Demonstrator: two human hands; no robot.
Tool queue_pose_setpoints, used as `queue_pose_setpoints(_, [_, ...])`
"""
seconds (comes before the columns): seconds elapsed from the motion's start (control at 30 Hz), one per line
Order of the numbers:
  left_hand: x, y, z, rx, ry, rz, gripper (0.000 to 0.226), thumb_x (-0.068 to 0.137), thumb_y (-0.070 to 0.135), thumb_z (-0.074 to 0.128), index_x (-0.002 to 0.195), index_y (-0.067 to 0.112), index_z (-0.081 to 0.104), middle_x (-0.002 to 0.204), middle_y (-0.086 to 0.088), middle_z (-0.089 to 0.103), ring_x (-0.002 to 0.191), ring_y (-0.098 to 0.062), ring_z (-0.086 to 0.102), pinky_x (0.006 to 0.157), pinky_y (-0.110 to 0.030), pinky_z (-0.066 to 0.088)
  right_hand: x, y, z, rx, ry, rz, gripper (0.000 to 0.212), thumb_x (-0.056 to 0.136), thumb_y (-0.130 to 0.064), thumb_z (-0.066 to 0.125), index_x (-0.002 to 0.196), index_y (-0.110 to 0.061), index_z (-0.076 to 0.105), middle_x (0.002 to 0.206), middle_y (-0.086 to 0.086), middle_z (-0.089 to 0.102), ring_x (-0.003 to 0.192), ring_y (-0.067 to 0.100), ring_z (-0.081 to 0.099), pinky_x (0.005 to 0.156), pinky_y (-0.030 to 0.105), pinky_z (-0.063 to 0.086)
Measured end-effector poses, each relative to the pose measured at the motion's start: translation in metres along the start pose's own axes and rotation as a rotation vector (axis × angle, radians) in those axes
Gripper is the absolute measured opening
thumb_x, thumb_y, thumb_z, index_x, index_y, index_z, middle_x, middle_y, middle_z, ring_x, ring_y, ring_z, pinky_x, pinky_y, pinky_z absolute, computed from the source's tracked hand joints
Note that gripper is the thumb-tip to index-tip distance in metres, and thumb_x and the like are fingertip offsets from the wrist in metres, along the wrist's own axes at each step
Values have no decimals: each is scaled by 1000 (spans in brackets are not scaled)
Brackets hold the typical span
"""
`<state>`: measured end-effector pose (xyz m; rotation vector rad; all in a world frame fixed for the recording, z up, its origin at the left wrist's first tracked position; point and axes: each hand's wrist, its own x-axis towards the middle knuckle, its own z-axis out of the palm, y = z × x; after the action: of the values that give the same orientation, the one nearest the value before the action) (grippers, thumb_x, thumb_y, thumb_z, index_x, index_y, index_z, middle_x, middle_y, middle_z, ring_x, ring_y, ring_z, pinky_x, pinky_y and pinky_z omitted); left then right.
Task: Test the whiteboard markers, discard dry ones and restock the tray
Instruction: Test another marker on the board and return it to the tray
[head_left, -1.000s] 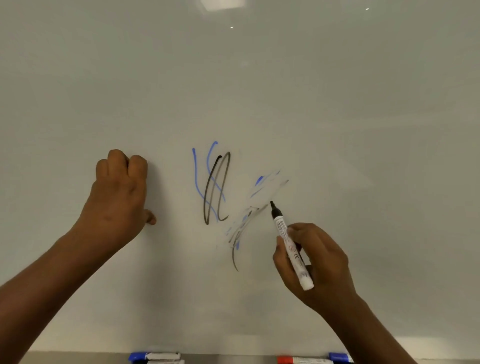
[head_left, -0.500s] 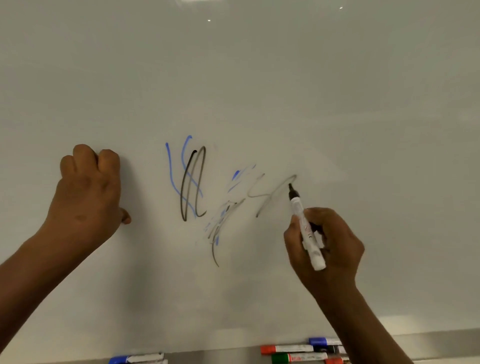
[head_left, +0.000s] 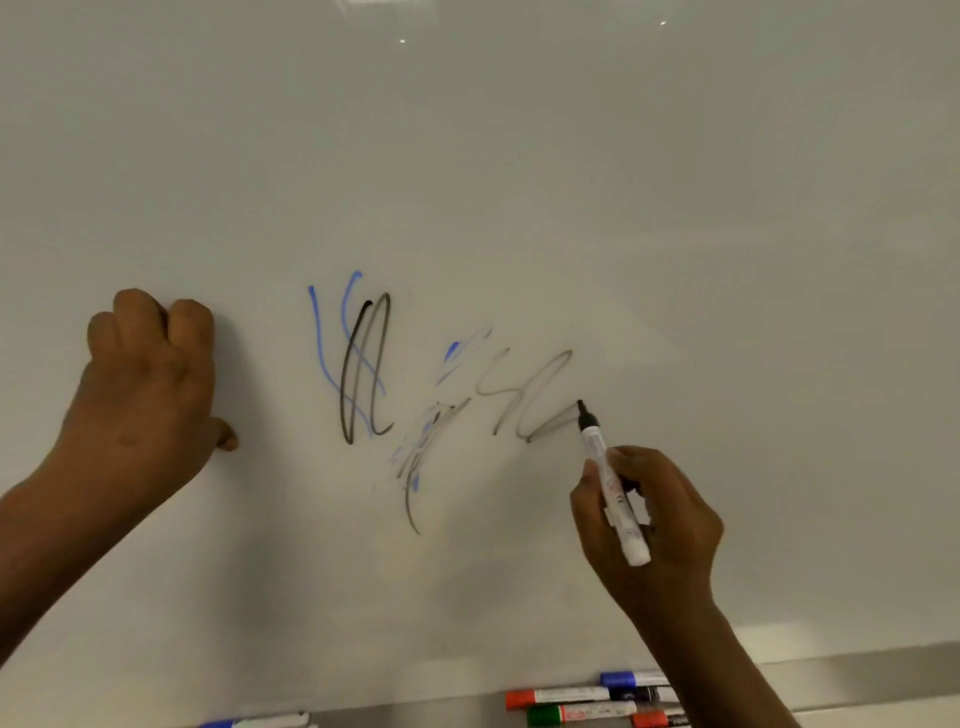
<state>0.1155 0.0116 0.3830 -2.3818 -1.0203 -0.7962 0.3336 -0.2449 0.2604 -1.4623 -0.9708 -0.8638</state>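
Right now the right hand (head_left: 649, 525) grips a marker (head_left: 614, 493), fingers and thumb curled round the middle of its white barrel. The marker is uncapped and tilted, with its black tip up and to the left and its blunt end down and to the right. The tip touches the whiteboard (head_left: 467, 156) at the right end of a pale grey zigzag (head_left: 530, 395).

Well to the left, the left hand (head_left: 140, 384) is closed into a fist, its curled fingers against the board and the thumb tip poking out on the right below them.

Between the hands sit other test marks. Blue and black loops (head_left: 363, 364) are bold and overlap each other. Just right of them is a faint, patchy smear (head_left: 423, 436) of blue and grey, with one thin grey stroke trailing down from it.

Along the bottom edge runs the grey tray (head_left: 857, 675). Capped markers lie in it under the right forearm: a blue one (head_left: 631, 678) nearest the board, then a red one (head_left: 556, 696), a green one (head_left: 576, 713) and a second red one (head_left: 657, 720), all lengthwise and close together. Another blue marker (head_left: 249, 722) lies apart at the lower left, cut off by the frame.
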Motion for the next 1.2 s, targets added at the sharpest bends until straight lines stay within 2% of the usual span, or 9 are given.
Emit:
queue_pose_setpoints(0.2, [0, -2, -2, -2, -6, 12, 99, 13, 14, 97, 92, -2, 39, 87, -25, 40, 74, -35, 38, 56, -44, 36, -16, 3, 0, -26, -67, -90, 11, 76, -1, 70, 74, 0, 59, 66, 8, 60, 58, 15, 53, 57, 20, 45])
queue_pose_setpoints(0.3, [-2, -2, -2, -13, -6, 12, 98, 13, 14, 97, 91, 0, 39, 87, -24, 40, 74, -35, 38, 58, -42, 34, -25, 13, -10, -41, -27, 21, 12, 79, -10, 66, 74, 0, 62, 66, 5, 61, 61, 8, 50, 62, 9, 43])
queue_pose_setpoints(0.47, [-2, 3, -7, -22, -9, 2, 96, 13, 14, 97, 89, 0, 40, 87, -25, 42, 74, -34, 38, 59, -40, 33, -53, 9, -6, 11, -247, 76, 12, 83, -20, 61, 80, -9, 58, 67, 0, 59, 56, 11, 53, 54, 20, 45])
queue_pose_setpoints(0.6, [-7, 6, -15, -51, 17, -9, 93, 15, 11, 96, 91, -2, 44, 90, -28, 43, 74, -38, 42, 58, -41, 35, -55, 6, -6, 38, -213, 219, 11, 81, -21, 64, 78, -11, 59, 63, -2, 55, 54, 12, 50, 51, 19, 43])
queue_pose_setpoints(0.8, [-35, 20, -8, -206, 50, -81, 65, 59, -12, 80, 115, -7, 46, 106, -32, 46, 89, -47, 45, 69, -43, 36, -81, -2, -10, 108, -414, 373, 22, 78, -11, 74, 73, -21, 55, 57, -4, 53, 52, 11, 50, 49, 7, 35])
queue_pose_setpoints(0.9, [-60, 38, -8, -564, -134, -247, 50, 81, -19, 46, 127, 0, 43, 113, -11, 51, 97, -26, 50, 81, -32, 37, -77, -14, -22, 223, -394, 465, 22, 77, -22, 74, 76, -32, 55, 72, -4, 61, 56, 14, 57, 48, 11, 42])
queue_pose_setpoints(0.97, [-83, 52, -12, -693, -257, -235, 46, 87, -11, 47, 129, 7, 43, 110, -1, 54, 94, -15, 55, 83, -24, 39, -74, -27, -29, 331, -394, 530, 18, 77, -27, 71, 78, -34, 54, 68, -3, 62, 52, 17, 59, 46, 17, 46])
queue_pose_setpoints(1.07, [-121, 69, -14, -843, -389, -286, 38, 87, 5, 61, 120, 17, 50, 106, 8, 62, 93, -3, 64, 80, -13, 46, -74, -41, -37, 477, -416, 615, 27, 78, -7, 73, 76, -30, 57, 63, -1, 65, 50, 17, 61, 46, 26, 51])
queue_pose_setpoints(1.2, [-174, 82, -1, -934, -529, -393, 19, 81, 13, 71, 94, 25, 63, 95, 2, 70, 93, -13, 67, 89, -37, 53, -83, -64, -40, 705, -549, 839, 11, 69, -17, 77, 73, -23, 69, 74, 9, 73, 60, 24, 71, 54, 37, 59])
